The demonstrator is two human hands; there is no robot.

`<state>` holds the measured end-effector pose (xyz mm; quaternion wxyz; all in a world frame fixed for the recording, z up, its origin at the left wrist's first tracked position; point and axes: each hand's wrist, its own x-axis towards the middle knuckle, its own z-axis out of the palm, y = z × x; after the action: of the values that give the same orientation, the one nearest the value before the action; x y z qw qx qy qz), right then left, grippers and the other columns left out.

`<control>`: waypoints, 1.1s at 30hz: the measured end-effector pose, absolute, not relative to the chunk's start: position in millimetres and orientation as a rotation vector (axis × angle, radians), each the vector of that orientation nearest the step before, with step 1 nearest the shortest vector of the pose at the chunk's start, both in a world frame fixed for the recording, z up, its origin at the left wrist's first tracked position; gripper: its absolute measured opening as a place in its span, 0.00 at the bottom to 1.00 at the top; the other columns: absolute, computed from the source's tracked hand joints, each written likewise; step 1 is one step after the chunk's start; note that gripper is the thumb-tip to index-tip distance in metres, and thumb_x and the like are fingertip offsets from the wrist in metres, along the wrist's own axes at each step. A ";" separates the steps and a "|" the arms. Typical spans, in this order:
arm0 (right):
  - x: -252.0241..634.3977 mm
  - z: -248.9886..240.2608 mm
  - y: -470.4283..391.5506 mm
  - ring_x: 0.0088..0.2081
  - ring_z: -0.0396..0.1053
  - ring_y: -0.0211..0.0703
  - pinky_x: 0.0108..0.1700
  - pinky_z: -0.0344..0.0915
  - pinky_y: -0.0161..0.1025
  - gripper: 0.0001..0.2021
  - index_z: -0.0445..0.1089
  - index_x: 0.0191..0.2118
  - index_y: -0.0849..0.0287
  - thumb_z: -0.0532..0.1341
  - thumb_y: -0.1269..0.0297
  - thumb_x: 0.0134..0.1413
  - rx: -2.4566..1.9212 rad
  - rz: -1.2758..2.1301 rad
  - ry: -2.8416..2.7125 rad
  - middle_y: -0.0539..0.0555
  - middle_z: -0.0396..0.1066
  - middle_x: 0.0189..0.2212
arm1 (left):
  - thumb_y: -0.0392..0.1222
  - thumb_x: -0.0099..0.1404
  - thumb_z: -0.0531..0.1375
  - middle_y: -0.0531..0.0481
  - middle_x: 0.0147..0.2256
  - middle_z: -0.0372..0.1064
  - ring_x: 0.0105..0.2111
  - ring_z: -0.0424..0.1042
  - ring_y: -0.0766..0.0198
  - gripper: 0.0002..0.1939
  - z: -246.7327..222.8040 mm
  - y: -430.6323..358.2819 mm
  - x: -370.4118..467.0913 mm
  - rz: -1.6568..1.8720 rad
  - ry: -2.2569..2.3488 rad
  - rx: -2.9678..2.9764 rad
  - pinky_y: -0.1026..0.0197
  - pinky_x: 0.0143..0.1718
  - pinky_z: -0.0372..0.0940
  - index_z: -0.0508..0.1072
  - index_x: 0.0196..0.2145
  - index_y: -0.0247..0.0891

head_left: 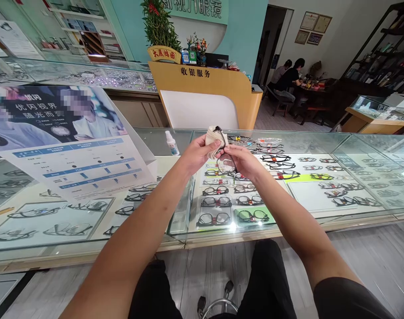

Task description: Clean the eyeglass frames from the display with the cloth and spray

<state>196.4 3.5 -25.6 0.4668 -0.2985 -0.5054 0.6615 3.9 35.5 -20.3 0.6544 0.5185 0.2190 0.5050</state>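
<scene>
My left hand grips a crumpled beige cloth, its thumb pressed on the front. A pair of dark-rimmed glasses is between my hands, above the glass counter; part of the frame lies against the cloth. The fingers of my right hand are closed on the glasses near the rim. A small white spray bottle stands on the counter to the left of my hands.
Rows of eyeglasses lie inside the glass display counter. A large printed sign stands on its left part. Beyond are a wooden cashier desk, a potted plant and two people seated at a table.
</scene>
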 end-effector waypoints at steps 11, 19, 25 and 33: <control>194.9 -23.2 0.1 0.39 0.74 0.40 0.39 0.67 0.35 0.20 0.83 0.36 0.57 0.81 0.47 0.47 -0.733 1.605 -1.226 0.54 0.83 0.37 | 0.51 0.52 0.85 0.50 0.31 0.80 0.26 0.74 0.68 0.27 -18.3 33.3 6.3 1.189 0.503 1.242 0.63 0.31 0.70 0.82 0.41 0.35; 192.0 -21.3 -7.0 0.40 0.71 0.42 0.46 0.65 0.41 0.21 0.80 0.33 0.55 0.78 0.42 0.54 -0.716 1.437 -1.436 0.53 0.81 0.36 | 0.61 0.52 0.84 0.53 0.29 0.76 0.22 0.69 0.70 0.30 -12.6 21.4 14.8 1.358 0.561 1.293 0.62 0.24 0.65 0.78 0.36 0.37; 192.7 -21.5 -9.6 0.39 0.67 0.42 0.49 0.64 0.42 0.20 0.79 0.34 0.54 0.76 0.41 0.58 -0.702 1.385 -1.497 0.51 0.81 0.35 | 0.71 0.58 0.77 0.50 0.31 0.78 0.28 0.74 0.66 0.31 -17.3 22.2 16.3 1.523 0.638 1.329 0.62 0.28 0.68 0.79 0.37 0.38; 195.7 -8.8 -11.3 0.38 0.68 0.42 0.45 0.62 0.41 0.18 0.81 0.34 0.55 0.79 0.46 0.51 -0.730 1.455 -1.350 0.52 0.80 0.34 | 0.68 0.64 0.75 0.43 0.38 0.84 0.40 0.84 0.52 0.29 -16.2 32.9 4.8 1.374 0.541 1.301 0.54 0.39 0.78 0.80 0.42 0.38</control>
<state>195.7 -11.3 -8.8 0.4910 -0.3006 -0.5560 0.5995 4.8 32.9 -16.2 0.5535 0.5506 0.2288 0.5815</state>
